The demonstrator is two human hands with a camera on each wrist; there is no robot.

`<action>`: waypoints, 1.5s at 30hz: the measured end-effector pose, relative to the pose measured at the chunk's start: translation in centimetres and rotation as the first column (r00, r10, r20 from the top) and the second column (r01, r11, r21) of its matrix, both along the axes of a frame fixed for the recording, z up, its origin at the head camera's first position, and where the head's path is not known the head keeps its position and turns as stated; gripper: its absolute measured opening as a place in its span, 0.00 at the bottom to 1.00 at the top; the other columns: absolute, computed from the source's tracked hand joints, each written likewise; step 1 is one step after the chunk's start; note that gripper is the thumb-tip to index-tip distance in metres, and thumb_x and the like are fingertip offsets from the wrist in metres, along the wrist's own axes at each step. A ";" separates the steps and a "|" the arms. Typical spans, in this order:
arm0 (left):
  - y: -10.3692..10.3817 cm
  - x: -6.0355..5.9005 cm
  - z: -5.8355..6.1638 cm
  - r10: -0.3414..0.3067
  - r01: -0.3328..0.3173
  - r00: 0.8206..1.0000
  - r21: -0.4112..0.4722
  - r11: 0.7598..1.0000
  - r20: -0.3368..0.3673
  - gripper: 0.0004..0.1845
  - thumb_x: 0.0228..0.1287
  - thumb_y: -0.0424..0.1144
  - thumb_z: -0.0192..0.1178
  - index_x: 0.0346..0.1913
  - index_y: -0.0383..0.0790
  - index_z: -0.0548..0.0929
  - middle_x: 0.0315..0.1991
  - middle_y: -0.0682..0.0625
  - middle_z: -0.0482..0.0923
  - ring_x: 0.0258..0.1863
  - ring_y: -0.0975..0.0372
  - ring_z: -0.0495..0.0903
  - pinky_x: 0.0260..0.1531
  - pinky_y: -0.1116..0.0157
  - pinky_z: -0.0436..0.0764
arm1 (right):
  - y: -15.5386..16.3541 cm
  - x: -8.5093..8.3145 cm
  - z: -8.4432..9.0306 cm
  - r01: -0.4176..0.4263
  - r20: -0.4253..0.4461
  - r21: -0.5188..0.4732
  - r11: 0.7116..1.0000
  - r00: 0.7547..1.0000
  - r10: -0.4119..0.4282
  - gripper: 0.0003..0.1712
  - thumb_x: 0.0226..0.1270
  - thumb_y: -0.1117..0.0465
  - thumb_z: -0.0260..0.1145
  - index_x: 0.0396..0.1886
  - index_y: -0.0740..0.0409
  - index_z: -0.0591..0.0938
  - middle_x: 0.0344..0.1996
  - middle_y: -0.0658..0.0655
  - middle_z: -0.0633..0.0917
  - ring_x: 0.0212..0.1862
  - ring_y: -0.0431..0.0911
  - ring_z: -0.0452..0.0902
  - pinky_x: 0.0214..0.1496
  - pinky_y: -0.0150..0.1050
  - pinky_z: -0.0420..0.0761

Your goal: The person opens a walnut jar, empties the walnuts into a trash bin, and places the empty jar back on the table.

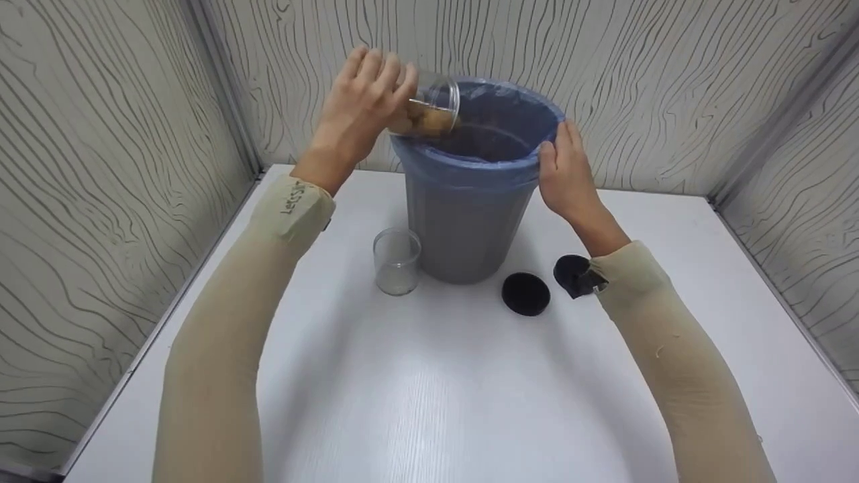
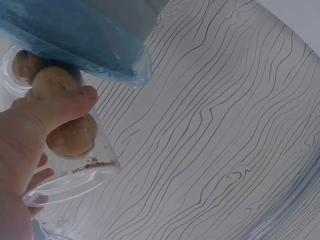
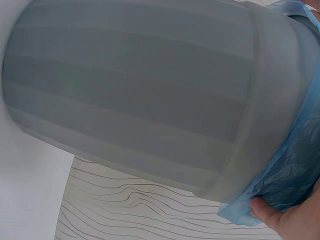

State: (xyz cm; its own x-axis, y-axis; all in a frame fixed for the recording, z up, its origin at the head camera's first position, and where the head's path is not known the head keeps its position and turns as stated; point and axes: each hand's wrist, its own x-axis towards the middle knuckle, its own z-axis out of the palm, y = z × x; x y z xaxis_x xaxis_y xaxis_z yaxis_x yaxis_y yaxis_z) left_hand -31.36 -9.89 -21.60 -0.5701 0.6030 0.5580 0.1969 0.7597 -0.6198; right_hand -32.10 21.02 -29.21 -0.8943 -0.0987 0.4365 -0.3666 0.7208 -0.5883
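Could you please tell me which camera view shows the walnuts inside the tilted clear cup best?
The left wrist view: walnuts fill the cup close up. The head view shows only a brown patch; the right wrist view shows none.

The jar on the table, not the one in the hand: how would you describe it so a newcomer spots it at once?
Start at the grey bin with the blue liner in the middle of the white table. At the foot of its left side stands a small clear jar, upright, lidless and apparently empty. The tilted jar gripped by the left hand at the bin's rim holds brown lumps.
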 end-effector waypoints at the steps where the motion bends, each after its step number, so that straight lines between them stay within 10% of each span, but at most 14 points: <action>1: 0.0 0.0 0.0 0.004 -0.004 1.000 0.000 1.000 0.005 0.39 0.49 0.27 0.65 0.66 0.38 0.63 0.59 0.39 0.69 0.59 0.47 0.68 0.64 0.53 0.61 | 0.0 0.0 0.0 0.000 -0.001 -0.001 1.000 1.000 0.000 0.35 0.75 0.53 0.34 0.71 0.75 0.46 0.72 0.69 0.45 0.73 0.54 0.38 0.72 0.42 0.41; 28: 0.4 0.2 0.2 -0.020 0.021 1.000 0.004 1.000 -0.014 0.36 0.50 0.27 0.63 0.65 0.37 0.64 0.59 0.37 0.69 0.59 0.46 0.68 0.62 0.51 0.63 | 0.0 -0.2 -0.2 -0.009 0.024 -0.005 1.000 1.000 0.009 0.34 0.75 0.54 0.33 0.71 0.75 0.45 0.72 0.69 0.43 0.73 0.55 0.36 0.72 0.43 0.40; 35: 0.5 0.5 0.7 -0.044 0.039 0.998 0.120 0.992 0.036 0.36 0.52 0.30 0.65 0.65 0.36 0.63 0.57 0.37 0.70 0.58 0.46 0.69 0.62 0.52 0.63 | -0.2 -0.2 -0.1 0.002 0.023 0.000 1.000 1.000 -0.002 0.35 0.75 0.54 0.33 0.71 0.75 0.46 0.72 0.69 0.44 0.73 0.54 0.37 0.72 0.42 0.40; 45: 0.3 0.1 0.7 0.007 -0.011 0.998 -0.059 0.998 -0.055 0.37 0.50 0.29 0.65 0.66 0.37 0.63 0.59 0.37 0.69 0.58 0.46 0.69 0.62 0.52 0.64 | -0.1 -0.2 0.0 0.002 0.010 0.003 1.000 1.000 -0.002 0.35 0.75 0.54 0.33 0.71 0.75 0.46 0.72 0.69 0.45 0.73 0.54 0.37 0.72 0.41 0.40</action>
State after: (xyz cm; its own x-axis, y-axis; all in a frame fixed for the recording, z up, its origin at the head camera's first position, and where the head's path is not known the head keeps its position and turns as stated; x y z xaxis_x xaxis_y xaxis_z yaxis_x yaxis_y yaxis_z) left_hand -31.29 -9.64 -20.95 -0.5452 0.6307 0.5522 0.1547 0.7231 -0.6731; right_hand -32.25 20.96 -29.25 -0.8987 -0.0979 0.4275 -0.3592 0.7233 -0.5897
